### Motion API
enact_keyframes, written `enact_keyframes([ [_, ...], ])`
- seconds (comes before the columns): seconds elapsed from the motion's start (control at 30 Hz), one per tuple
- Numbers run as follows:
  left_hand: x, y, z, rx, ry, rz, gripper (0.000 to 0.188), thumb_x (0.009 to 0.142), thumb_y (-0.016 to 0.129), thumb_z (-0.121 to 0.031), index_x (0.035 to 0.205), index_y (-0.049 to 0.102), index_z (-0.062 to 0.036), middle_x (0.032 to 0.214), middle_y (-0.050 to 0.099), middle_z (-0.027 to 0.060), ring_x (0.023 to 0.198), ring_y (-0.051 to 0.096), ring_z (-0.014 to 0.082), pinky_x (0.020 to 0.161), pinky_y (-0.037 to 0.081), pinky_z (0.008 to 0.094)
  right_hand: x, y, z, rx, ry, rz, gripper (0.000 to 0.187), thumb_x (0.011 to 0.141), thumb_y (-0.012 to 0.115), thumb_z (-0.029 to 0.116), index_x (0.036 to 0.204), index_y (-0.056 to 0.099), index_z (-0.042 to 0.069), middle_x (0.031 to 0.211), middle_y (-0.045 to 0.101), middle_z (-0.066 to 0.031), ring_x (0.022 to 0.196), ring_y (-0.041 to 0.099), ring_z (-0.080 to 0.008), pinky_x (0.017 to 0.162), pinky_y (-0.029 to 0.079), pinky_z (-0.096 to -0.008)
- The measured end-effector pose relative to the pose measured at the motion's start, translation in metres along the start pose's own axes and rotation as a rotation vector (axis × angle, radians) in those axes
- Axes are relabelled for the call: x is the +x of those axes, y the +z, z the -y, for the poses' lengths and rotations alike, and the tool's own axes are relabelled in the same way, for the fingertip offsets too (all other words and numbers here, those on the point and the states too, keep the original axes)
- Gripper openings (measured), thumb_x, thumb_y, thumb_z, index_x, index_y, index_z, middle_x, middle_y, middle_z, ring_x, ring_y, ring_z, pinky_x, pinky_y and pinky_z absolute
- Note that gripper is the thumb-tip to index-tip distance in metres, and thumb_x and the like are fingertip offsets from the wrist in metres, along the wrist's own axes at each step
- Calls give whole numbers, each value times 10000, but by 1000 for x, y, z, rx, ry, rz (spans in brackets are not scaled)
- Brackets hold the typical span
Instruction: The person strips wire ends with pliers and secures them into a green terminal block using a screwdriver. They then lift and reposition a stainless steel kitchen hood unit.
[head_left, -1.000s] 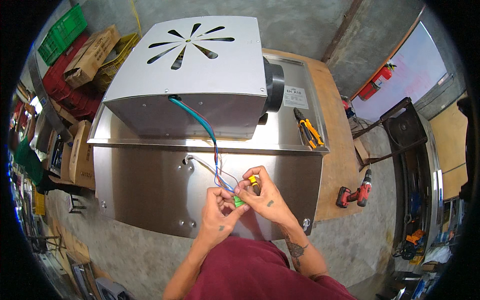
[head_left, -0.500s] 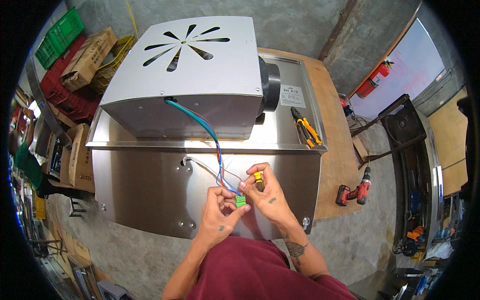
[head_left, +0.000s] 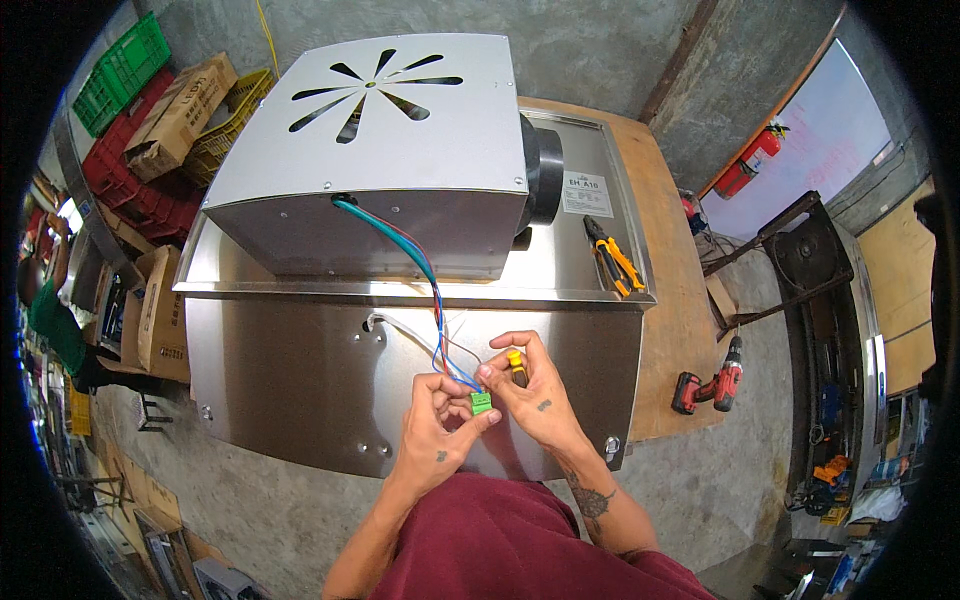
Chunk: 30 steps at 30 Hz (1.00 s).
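Head view showed two bare hands close together over a shiny metal box (head_left: 300,380). The left hand (head_left: 437,425) pinched a small green plug (head_left: 481,403) between its thumb and fingers. The plug sat just between the two hands, low and near the middle of the picture, above the front face of the box. The right hand (head_left: 535,395) was curled around a small screwdriver (head_left: 516,366) with a yellow and black handle, its fingers pressed together on it. I could not tell if the tip touched the plug.

Thin wires (head_left: 440,330) in blue, red and white ran down to the plug. A thicker blue-green cable (head_left: 385,240) came out of a hole in the grey fan box (head_left: 370,140) behind. That fan box had leaf-shaped slots cut in its top.

Pliers (head_left: 612,258) with yellow and black handles lay on the metal to the right of the fan box. A red drill (head_left: 710,378) lay on the wooden table (head_left: 670,300), well apart from the hands. A red fire extinguisher (head_left: 750,160) leaned by the wall. Green and red crates (head_left: 120,70) and cardboard boxes (head_left: 185,105) were stacked at the left.
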<state>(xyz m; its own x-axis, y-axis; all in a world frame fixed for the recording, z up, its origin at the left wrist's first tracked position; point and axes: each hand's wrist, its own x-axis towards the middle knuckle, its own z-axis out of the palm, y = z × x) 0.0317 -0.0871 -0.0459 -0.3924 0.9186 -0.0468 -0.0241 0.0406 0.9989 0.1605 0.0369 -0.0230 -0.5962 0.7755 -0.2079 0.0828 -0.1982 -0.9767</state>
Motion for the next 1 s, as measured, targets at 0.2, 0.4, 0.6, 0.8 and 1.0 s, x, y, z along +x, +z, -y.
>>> enact_keyframes([
  [0.2, -1, 13, 15, -25, 79, -126, 586, 886, 850, 94, 1205, 371, -17, 1129, 637, 150, 973, 721, 180, 813, 625, 306, -32, -5, -17, -123, 34, 33, 317, 1086, 721, 256, 1293, 678, 20, 1054, 683, -23, 958, 594, -78, 868, 522, -286],
  [0.4, -7, -11, 15, 21, -47, -167, 404, 970, 743, 76, 1268, 483, -6, 1109, 607, 97, 1072, 672, 149, 899, 594, 300, -30, -26, -38, 316, 222, -3, 311, 1075, 744, 265, 1289, 687, 47, 955, 673, 29, 732, 490, -14, 608, 381, -199],
  [0.6, 21, -38, 52, 79, -128, -211, 422, 1054, 721, -129, 1407, 580, 54, 1277, 707, 167, 1063, 656, 144, 863, 581, 288, -30, -25, -41, 441, 225, 61, 312, 1091, 719, 253, 1315, 653, 45, 910, 637, 47, 624, 358, 7, 530, 273, -187],
  [0.8, 32, -31, 54, -33, -269, -104, 392, 1033, 771, -152, 1330, 643, 69, 1145, 747, 121, 1002, 689, 142, 892, 579, 298, -31, -25, -41, 447, 220, 74, 301, 1094, 715, 251, 1299, 649, 40, 928, 654, 30, 653, 394, 2, 553, 303, -197],
  [1.0, 14, -62, 32, -256, -401, -43, 198, 1020, 785, -139, 1133, 756, 20, 965, 765, 66, 901, 705, 108, 805, 563, 258, -31, -17, -36, 103, 176, -7, 283, 1105, 695, 242, 1290, 659, 32, 982, 687, 5, 851, 577, -68, 756, 494, -255],
])
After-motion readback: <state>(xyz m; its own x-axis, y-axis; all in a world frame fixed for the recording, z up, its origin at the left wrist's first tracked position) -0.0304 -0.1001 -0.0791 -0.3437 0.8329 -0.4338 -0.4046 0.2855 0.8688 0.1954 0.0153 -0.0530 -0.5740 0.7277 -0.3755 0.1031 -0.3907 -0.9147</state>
